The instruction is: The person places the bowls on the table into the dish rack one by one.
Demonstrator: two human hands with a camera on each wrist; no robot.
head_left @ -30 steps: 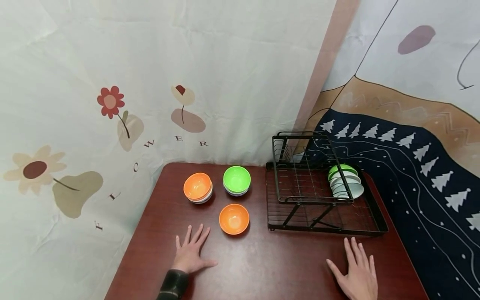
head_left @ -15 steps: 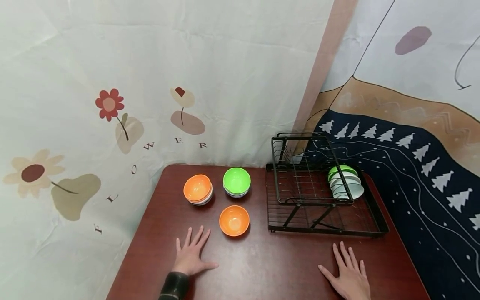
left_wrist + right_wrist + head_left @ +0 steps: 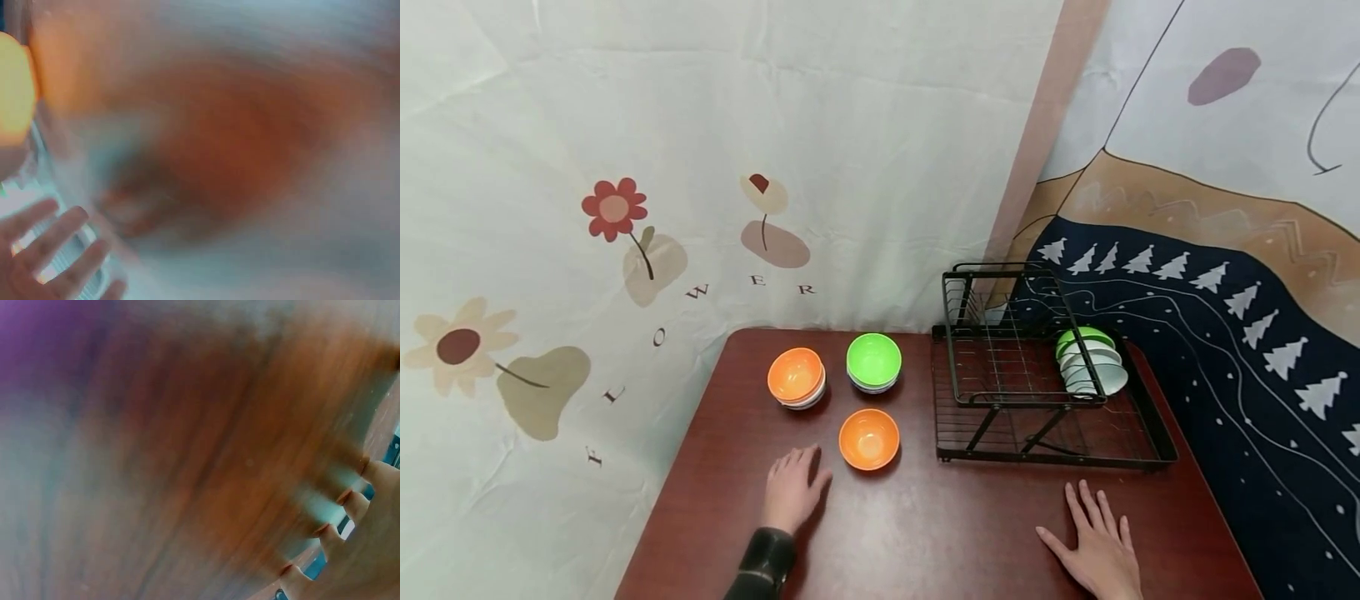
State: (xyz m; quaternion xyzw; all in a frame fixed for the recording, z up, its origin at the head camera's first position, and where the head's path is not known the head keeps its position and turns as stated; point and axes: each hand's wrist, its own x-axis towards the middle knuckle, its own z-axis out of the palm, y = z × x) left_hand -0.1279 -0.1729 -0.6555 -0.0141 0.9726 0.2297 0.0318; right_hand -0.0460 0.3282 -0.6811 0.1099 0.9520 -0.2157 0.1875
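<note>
My left hand (image 3: 793, 492) is over the table, just left of and nearer than a single orange bowl (image 3: 868, 439), holding nothing. Its fingers point away from me, loosely bent, the thumb toward the bowl; the left wrist view has those fingers (image 3: 56, 240) at its lower left. On the near right side, my right hand (image 3: 1097, 542) rests on the table with fingers spread. Behind the single bowl stand two bowl stacks: one with an orange bowl (image 3: 795, 375) on top, the other topped by a green bowl (image 3: 874, 360). Paler bowls show beneath both.
A black two-level dish rack (image 3: 985, 454) takes up the table's back right. Several bowls stand on edge in its right part, a green bowl (image 3: 1084, 336) rearmost, pale bowls (image 3: 1105, 379) in front. Printed curtains (image 3: 865, 167) hang behind the dark red table (image 3: 955, 533).
My left hand has drawn its spread fingers together and turned slightly, shifting right toward the single orange bowl. My right hand moved a little left earlier, then stayed put. The bowls have not moved.
</note>
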